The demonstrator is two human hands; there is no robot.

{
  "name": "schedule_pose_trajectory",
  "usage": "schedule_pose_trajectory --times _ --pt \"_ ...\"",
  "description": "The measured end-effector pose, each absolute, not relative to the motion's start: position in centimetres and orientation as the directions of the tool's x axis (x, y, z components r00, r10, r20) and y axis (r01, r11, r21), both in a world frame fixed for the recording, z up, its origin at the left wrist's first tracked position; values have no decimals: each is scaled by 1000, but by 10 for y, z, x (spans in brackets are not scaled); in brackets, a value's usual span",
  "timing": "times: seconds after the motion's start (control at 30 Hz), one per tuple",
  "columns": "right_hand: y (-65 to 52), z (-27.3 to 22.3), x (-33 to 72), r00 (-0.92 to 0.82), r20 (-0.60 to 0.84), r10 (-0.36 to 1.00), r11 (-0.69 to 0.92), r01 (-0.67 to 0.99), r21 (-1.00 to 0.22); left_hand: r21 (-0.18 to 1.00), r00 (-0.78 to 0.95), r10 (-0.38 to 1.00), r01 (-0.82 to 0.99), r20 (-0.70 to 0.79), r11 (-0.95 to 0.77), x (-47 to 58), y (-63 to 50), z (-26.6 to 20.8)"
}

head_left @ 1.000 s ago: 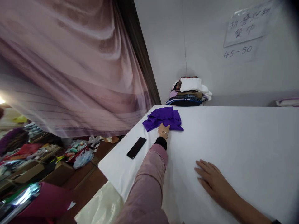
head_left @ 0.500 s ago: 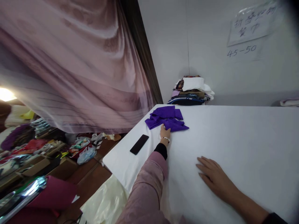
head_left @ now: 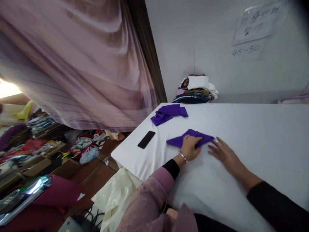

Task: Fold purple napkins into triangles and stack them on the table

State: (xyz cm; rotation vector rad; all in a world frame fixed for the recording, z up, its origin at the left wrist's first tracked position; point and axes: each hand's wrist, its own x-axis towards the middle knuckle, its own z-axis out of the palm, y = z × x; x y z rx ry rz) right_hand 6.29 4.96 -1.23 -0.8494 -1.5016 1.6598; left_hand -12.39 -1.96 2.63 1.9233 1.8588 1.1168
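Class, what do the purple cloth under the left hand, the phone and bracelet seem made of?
Purple cloth: matte fabric, by its soft folds; the fibre is unclear. Phone: probably a glass face, smooth and black. Bracelet: likely polished metal, silvery and glinting.

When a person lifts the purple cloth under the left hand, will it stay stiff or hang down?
The purple cloth will probably hang limp, since its outline looks loosely folded. It is likely light, as the fabric looks thin. If pushed by the left hand, it may wrinkle: the other purple piece lies in loose folds.
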Motion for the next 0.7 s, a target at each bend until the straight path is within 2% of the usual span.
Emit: schedule_pose_trajectory --times 0.07,0.13,0.23,0.37,0.43,0.53,0.7 --pt "58 -8 69 -560 -48 827 -135 -116 -984 611 289 909 673 301 -416 -97 -40 27" --pt "64 -6 77 -614 -87 785 -175 -86 -981 635 398 872 602 285 -483 -83 -55 27" --pt "65 -6 90 -627 -126 769 -217 -71 -974 609 185 922 704 340 -366 -87 -64 25" --pt "59 -4 102 -588 -176 789 -200 25 -979 481 -158 929 876 334 -24 -110 -67 19" --pt "56 -1 108 -584 -185 791 -168 84 -982 415 -219 935 906 280 88 -116 -69 16" --pt "53 5 116 -599 -179 780 -75 194 -978 358 -244 944 921 222 154 -118 -73 13" --pt "50 5 128 -638 -159 753 62 310 -949 377 -269 940 909 210 176 -115 -73 15"
